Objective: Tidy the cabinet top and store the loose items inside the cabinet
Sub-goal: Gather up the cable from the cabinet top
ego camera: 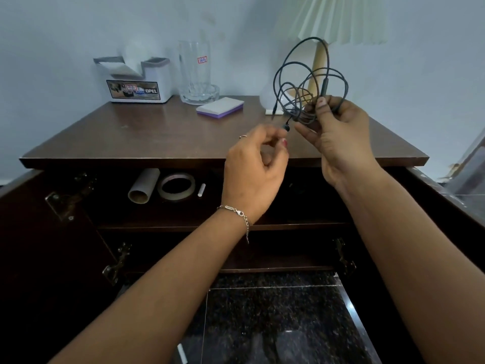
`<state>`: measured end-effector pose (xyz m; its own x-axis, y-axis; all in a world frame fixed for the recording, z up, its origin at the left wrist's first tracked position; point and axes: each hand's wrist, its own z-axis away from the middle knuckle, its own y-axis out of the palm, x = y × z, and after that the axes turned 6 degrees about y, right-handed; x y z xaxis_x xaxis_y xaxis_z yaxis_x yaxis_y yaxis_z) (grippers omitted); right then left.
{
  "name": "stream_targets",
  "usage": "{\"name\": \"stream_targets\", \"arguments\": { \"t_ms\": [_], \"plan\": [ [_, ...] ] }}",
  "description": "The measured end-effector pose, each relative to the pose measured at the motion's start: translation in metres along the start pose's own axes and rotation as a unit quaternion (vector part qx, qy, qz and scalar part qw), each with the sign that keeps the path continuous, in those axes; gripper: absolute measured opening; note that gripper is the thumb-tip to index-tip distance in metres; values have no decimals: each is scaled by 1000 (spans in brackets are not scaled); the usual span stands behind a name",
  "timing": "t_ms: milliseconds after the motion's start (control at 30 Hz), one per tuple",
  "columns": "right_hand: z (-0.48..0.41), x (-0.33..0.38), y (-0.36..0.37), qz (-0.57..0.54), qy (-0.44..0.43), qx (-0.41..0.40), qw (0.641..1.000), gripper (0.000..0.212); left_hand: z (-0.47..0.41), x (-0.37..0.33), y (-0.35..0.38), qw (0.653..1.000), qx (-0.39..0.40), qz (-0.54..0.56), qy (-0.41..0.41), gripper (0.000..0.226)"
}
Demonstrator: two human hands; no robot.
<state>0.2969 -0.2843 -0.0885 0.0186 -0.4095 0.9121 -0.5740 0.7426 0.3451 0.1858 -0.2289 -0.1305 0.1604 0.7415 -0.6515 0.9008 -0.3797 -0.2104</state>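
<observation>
My right hand [338, 137] grips a loosely coiled dark earphone cable [296, 82] above the right part of the brown cabinet top [131, 132]. One earbud [287, 126] dangles from the coil. My left hand [252, 172] hovers just below and left of it with its fingers loosely curled and thumb apart, holding nothing that I can make out. Both cabinet doors stand open. On the upper shelf inside lie a cardboard tube [143, 186], a tape roll [176, 187] and a small white stick [201, 190].
At the back of the top stand a white organiser box [139, 85], a tall glass [195, 69] in a glass dish, a purple-edged note pad [220, 107] and a pleated lamp [319, 69]. The open left door [39, 232] and right door [446, 195] flank me above the dark granite floor [275, 324].
</observation>
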Motion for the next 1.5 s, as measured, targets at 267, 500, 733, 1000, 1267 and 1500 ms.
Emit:
{"name": "stream_targets", "arguments": {
  "t_ms": [267, 500, 733, 1000, 1267, 1500],
  "plan": [
    [43, 8, 4, -60, 50, 89, 993, 13, -3, -32, -30, 924, 29, 250, -289, 42],
    [100, -4, 8, -32, 140, 185, 972, 10, 27, -39, -93, 861, 79, 345, -367, 68],
    [141, -56, 12, 33, 283, 273, 919, 12, 86, -13, -147, 811, 35, 336, -477, 86],
    [165, -139, 16, 89, 445, 293, 842, 11, 147, 41, -159, 737, -43, 343, -581, 51],
    [150, -223, 37, 167, 531, 263, 788, 15, 171, 111, -159, 680, -66, 319, -657, 22],
    [108, -276, 81, 187, 519, 207, 808, 10, 145, 195, -145, 719, -94, 186, -663, 16]
  ]
}}
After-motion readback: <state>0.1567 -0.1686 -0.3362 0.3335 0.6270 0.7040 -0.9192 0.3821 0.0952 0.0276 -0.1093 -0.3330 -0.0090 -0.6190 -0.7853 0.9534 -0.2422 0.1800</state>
